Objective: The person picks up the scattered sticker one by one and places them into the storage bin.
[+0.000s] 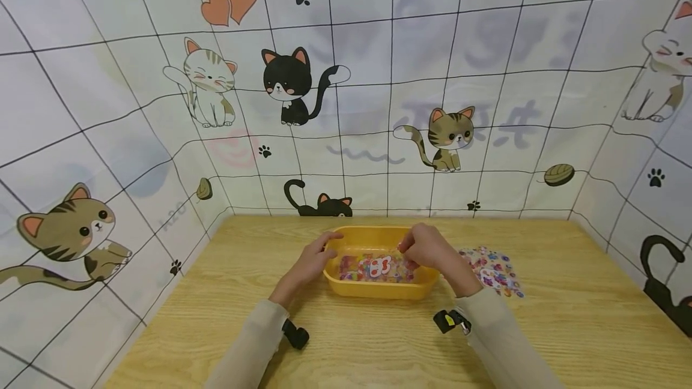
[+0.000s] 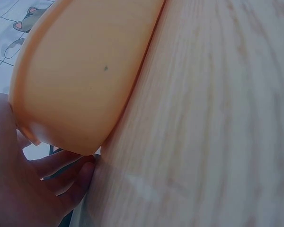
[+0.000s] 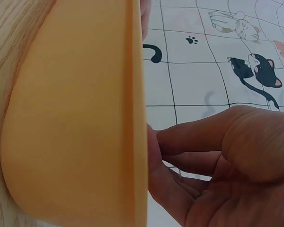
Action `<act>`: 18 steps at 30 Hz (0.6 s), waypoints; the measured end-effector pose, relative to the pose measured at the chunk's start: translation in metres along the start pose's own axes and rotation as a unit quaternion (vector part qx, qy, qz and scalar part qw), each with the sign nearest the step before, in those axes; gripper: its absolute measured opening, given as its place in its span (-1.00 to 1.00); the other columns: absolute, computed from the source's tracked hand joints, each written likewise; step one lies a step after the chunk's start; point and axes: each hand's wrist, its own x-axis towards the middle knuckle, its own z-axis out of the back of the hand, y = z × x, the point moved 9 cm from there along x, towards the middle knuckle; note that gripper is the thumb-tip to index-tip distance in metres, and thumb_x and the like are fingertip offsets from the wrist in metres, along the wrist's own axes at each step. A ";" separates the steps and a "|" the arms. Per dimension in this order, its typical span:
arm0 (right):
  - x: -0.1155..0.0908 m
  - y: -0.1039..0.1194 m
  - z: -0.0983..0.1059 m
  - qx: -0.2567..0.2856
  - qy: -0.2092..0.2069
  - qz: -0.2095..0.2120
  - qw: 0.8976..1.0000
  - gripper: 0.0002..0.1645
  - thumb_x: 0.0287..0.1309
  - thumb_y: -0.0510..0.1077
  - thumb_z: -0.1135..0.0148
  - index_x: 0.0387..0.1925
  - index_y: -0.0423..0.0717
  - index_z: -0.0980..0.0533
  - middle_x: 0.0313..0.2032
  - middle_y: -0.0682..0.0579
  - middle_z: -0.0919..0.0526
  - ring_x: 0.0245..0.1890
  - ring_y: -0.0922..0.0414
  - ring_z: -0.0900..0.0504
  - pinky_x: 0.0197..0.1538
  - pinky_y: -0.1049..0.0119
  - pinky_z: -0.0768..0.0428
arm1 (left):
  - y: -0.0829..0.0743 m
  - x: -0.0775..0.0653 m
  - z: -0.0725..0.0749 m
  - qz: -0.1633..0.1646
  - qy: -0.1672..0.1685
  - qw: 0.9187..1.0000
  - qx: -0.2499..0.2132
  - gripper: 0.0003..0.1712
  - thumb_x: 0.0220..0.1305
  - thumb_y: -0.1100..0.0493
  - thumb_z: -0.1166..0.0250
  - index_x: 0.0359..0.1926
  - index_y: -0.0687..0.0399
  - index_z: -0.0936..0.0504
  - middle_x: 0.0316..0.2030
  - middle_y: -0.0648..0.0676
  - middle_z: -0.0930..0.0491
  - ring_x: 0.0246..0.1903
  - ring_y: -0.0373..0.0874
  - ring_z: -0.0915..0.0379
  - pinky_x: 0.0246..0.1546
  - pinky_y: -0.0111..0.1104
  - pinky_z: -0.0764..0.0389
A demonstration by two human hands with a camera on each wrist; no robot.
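A yellow plastic basin point(image 1: 378, 290) stands on the table, its long side toward me. My left hand point(image 1: 312, 259) holds its left end at the rim; in the left wrist view, the fingers point(image 2: 80, 182) bend around the outside of the end wall. My right hand point(image 1: 424, 249) is over the basin's right end, fingertips pinched together at a small red and white piece point(image 1: 400, 247), mostly hidden. In the right wrist view, the basin wall point(image 3: 75, 113) covers those fingertips. Inside the basin lies a colourful patterned layer with a white and red cartoon-face piece point(image 1: 380, 266).
Right of the basin, partly behind my right forearm, lies a patch of small colourful sticker-like pieces point(image 1: 500, 270). The wooden table point(image 1: 367, 347) meets a cat-print wall cloth point(image 1: 367, 101) at the back and sides. A black wrist camera point(image 1: 295, 335) sits at each cuff.
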 end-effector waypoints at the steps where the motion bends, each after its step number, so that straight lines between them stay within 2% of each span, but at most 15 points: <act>1: 0.000 -0.001 0.000 -0.003 -0.001 -0.001 1.000 -0.81 0.21 -0.44 -0.19 -0.19 -0.40 -0.67 -0.12 -0.24 -0.75 -0.51 0.09 -0.71 -0.27 0.12 -0.78 | 0.000 0.000 0.000 -0.001 0.000 1.000 -0.001 -0.50 0.46 0.19 -0.07 0.37 -0.06 -0.49 0.48 0.12 -0.38 0.55 0.20 -0.15 0.52 0.13 -0.24; 9: 0.001 -0.003 0.000 -0.030 0.005 0.005 1.000 -0.76 0.27 -0.34 -0.27 -0.10 -0.43 -0.70 -0.14 -0.28 -0.78 -0.52 0.02 -0.75 -0.32 0.17 -0.77 | 0.002 -0.001 -0.001 0.009 0.002 1.000 -0.011 -0.51 0.47 0.19 -0.08 0.37 -0.11 -0.49 0.50 0.08 -0.37 0.56 0.16 -0.13 0.50 0.13 -0.28; 14: 0.001 -0.004 0.000 -0.053 0.016 0.007 0.998 -0.79 0.28 -0.22 -0.34 -0.20 -0.32 -0.75 -0.34 -0.17 -0.78 -0.55 -0.02 -0.70 -0.43 0.24 -0.70 | 0.001 -0.001 -0.001 0.011 0.001 1.000 -0.011 -0.51 0.47 0.18 -0.08 0.37 -0.13 -0.50 0.51 0.08 -0.34 0.57 0.16 -0.11 0.52 0.13 -0.24; 18: 0.002 -0.005 0.000 -0.065 0.021 0.005 0.998 -0.78 0.30 -0.17 -0.34 -0.28 -0.28 -0.76 -0.46 -0.17 -0.76 -0.57 -0.03 -0.70 -0.48 0.28 -0.65 | 0.001 -0.001 -0.001 0.012 0.000 1.000 -0.011 -0.51 0.47 0.18 -0.08 0.37 -0.13 -0.50 0.51 0.09 -0.34 0.56 0.16 -0.13 0.51 0.13 -0.25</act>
